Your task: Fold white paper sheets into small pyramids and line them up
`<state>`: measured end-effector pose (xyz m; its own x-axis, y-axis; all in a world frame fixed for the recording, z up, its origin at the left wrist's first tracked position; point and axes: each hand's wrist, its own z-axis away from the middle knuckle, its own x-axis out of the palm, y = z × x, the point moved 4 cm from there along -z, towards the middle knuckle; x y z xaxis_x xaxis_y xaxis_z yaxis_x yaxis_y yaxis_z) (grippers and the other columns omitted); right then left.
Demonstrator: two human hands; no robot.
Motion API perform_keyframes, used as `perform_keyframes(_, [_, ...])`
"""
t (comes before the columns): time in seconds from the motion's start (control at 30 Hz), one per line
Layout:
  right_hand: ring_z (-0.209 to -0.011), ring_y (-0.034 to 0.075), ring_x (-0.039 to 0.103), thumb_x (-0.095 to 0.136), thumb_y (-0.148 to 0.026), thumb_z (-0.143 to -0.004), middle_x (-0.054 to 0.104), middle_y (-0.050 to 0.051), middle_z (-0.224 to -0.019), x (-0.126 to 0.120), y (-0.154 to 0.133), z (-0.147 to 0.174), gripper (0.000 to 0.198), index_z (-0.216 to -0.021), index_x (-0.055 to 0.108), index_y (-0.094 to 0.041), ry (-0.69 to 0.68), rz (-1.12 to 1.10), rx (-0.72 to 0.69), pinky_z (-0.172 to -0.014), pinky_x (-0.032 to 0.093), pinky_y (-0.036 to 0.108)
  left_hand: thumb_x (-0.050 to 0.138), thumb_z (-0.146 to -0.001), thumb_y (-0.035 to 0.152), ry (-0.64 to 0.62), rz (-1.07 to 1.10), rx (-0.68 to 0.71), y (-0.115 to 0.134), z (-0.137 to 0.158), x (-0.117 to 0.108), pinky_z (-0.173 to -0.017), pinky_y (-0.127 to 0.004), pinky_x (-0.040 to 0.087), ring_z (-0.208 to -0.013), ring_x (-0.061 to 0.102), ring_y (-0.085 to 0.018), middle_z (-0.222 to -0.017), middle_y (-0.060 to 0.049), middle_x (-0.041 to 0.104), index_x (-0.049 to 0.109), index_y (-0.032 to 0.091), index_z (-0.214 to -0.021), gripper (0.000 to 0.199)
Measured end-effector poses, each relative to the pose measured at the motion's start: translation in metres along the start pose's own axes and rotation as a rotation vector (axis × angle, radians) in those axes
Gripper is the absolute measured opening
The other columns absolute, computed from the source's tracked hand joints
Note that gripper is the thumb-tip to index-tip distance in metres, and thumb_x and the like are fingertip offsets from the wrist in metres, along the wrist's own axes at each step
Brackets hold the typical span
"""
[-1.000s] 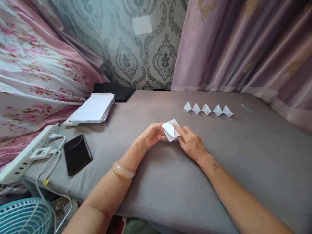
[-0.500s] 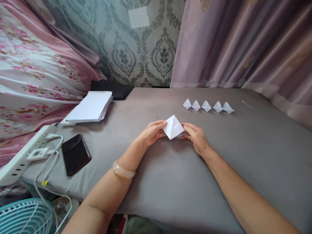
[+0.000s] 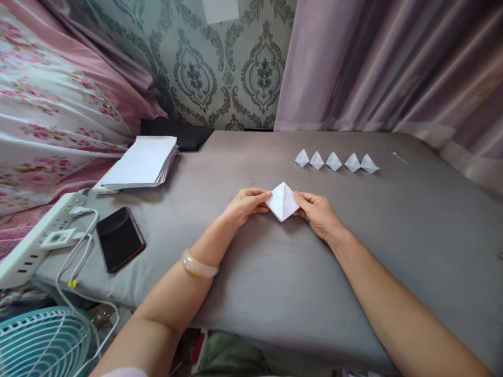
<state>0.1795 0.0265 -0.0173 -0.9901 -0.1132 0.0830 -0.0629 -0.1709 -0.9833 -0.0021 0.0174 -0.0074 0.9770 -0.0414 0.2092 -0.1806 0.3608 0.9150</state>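
A white folded paper (image 3: 283,202), diamond-shaped with a crease down its middle, is held above the table between both hands. My left hand (image 3: 249,204) pinches its left corner, thumb on top. On the opposite corner, my right hand (image 3: 316,212) is closed, its thumb also on the front face and the other fingers behind. Several small folded white paper shapes (image 3: 334,162) stand in a row beyond my right hand. A pale bangle (image 3: 198,264) circles my left forearm.
The table has a grey cover (image 3: 259,283). At left are a stack of white paper (image 3: 141,159), a black phone (image 3: 120,239) and a power strip (image 3: 51,235) with cables. A blue fan (image 3: 47,340) is below the edge. A thin stick (image 3: 400,158) lies far right.
My right thumb has come onto the front of the folded paper, which has turned slightly and now shows its crease upright. The camera view has tilted down a little.
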Motion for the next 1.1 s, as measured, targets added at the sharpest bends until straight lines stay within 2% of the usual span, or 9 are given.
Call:
perform_keyframes(0.1, [-0.065,0.015,0.06,0.067,-0.046,-0.072,0.072,0.005,-0.078,-0.003,-0.002,-0.001,0.034,-0.088,0.074,-0.017,0.027,0.187,-0.063,-0.059,0.047,0.028,0.068,-0.081,0.021,0.09,-0.2,0.063,0.001,0.0,-0.003,-0.046,-0.015,0.037,-0.048,0.047,-0.004,-0.059,0.001,0.058,0.071,0.01,-0.08,0.011])
perform_keyframes(0.17, [-0.066,0.016,0.061,0.064,-0.041,-0.075,0.072,0.005,-0.079,-0.005,-0.005,-0.001,0.03,-0.09,0.074,-0.017,0.084,0.399,-0.144,-0.062,0.047,0.03,0.068,-0.08,0.022,0.118,-0.314,0.085,-0.001,-0.001,-0.005,-0.042,-0.016,0.031,-0.045,0.043,-0.003,-0.054,0.002,0.053,0.071,0.01,-0.079,0.012])
perform_keyframes(0.3, [-0.079,0.021,0.066,0.061,-0.036,-0.079,0.074,0.006,-0.084,-0.004,-0.009,0.0,0.023,-0.085,0.074,-0.019,0.19,0.783,-0.248,-0.076,0.048,0.034,0.063,-0.082,0.027,0.115,-0.5,0.158,-0.004,-0.003,-0.007,-0.043,-0.018,0.032,-0.044,0.046,-0.005,-0.056,0.001,0.054,0.071,0.011,-0.083,0.018])
perform_keyframes(0.43, [-0.079,0.023,0.066,0.057,-0.036,-0.083,0.073,0.007,-0.083,0.002,-0.009,0.001,0.023,-0.084,0.073,-0.02,0.207,1.001,-0.27,-0.074,0.046,0.035,0.056,-0.085,0.027,0.125,-0.715,0.219,-0.002,-0.002,-0.006,-0.05,-0.021,0.038,-0.048,0.052,-0.008,-0.059,0.0,0.058,0.071,0.014,-0.088,0.02])
perform_keyframes(0.53, [-0.082,0.024,0.066,0.054,-0.036,-0.086,0.073,0.008,-0.086,0.007,-0.01,0.002,0.023,-0.086,0.071,-0.02,0.198,1.095,-0.274,-0.074,0.045,0.034,0.057,-0.085,0.025,0.183,-0.863,0.271,0.001,-0.002,-0.004,-0.057,-0.023,0.041,-0.056,0.054,-0.011,-0.061,-0.001,0.06,0.071,0.015,-0.086,0.017])
perform_keyframes(0.7, [-0.085,0.026,0.065,0.052,-0.037,-0.087,0.072,0.009,-0.09,0.009,-0.01,0.002,0.021,-0.092,0.065,-0.021,0.215,1.202,-0.186,-0.071,0.043,0.035,0.063,-0.082,0.021,0.308,-1.034,0.392,-0.002,-0.007,-0.005,-0.071,-0.027,0.045,-0.078,0.058,-0.016,-0.085,-0.006,0.065,0.063,0.015,-0.096,0.015])
perform_keyframes(0.83, [-0.084,0.026,0.063,0.05,-0.037,-0.087,0.071,0.009,-0.091,0.011,-0.01,0.001,0.021,-0.095,0.062,-0.022,0.228,1.239,-0.158,-0.068,0.041,0.035,0.056,-0.087,0.02,0.271,-1.184,0.44,-0.004,-0.007,-0.001,-0.078,-0.031,0.045,-0.089,0.058,-0.019,-0.095,-0.009,0.063,0.061,0.017,-0.091,0.007])
perform_keyframes(0.93, [-0.08,0.025,0.062,0.05,-0.036,-0.087,0.069,0.01,-0.088,0.012,-0.008,0.002,0.02,-0.089,0.063,-0.022,0.233,1.244,-0.204,-0.067,0.041,0.035,0.048,-0.091,0.02,0.23,-1.293,0.461,-0.001,-0.003,0.003,-0.081,-0.033,0.044,-0.092,0.056,-0.021,-0.1,-0.01,0.061,0.059,0.018,-0.096,0.013])
perform_keyframes(1.1, [-0.079,0.023,0.059,0.05,-0.034,-0.086,0.062,0.011,-0.094,0.007,-0.006,0.008,0.021,-0.086,0.067,-0.021,0.219,1.18,-0.388,-0.069,0.044,0.035,0.046,-0.091,0.022,0.171,-1.373,0.54,0.001,-0.004,0.002,-0.089,-0.038,0.04,-0.091,0.052,-0.024,-0.097,-0.011,0.061,0.058,0.017,-0.096,0.014])
